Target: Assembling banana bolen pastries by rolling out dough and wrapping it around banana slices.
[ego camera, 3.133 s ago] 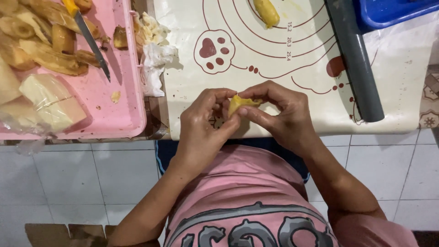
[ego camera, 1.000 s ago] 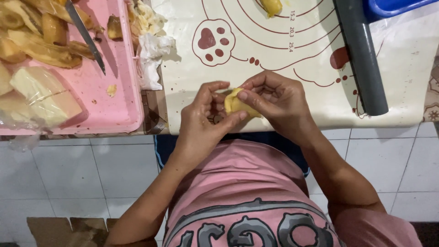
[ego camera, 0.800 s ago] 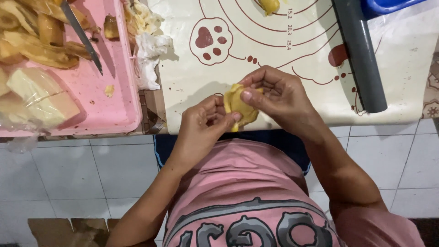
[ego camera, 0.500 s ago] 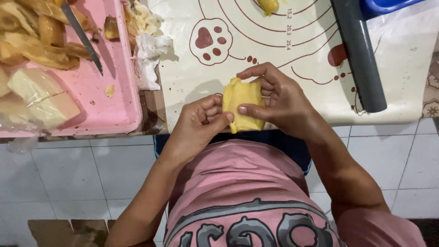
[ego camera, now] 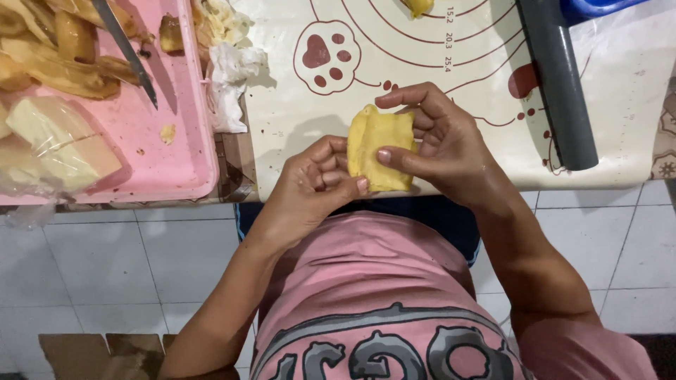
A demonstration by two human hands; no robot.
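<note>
Dough piece (ego camera: 380,146): yellow, flattened, folded; held above near edge of mat, between both hands
Mat (ego camera: 465,91): cream pastry sheet with red rings and paw print, covers bench
Pink tray (ego camera: 165,162): left of mat, holds sliced fruit, knife (ego camera: 125,48), wrapped pale block (ego camera: 62,141)
Grey rolling pin (ego camera: 560,84): right, on mat
Right hand (ego camera: 443,144): fingers pinching dough's right edge
Left hand (ego camera: 313,186): thumb on dough's lower left corner, other fingers curled
Crumpled tissue (ego camera: 229,77): between tray and mat

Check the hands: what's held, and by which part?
A flat yellow dough piece. The right hand pinches its right side, thumb across the front; the left hand holds its lower left edge with the thumb tip.
</note>
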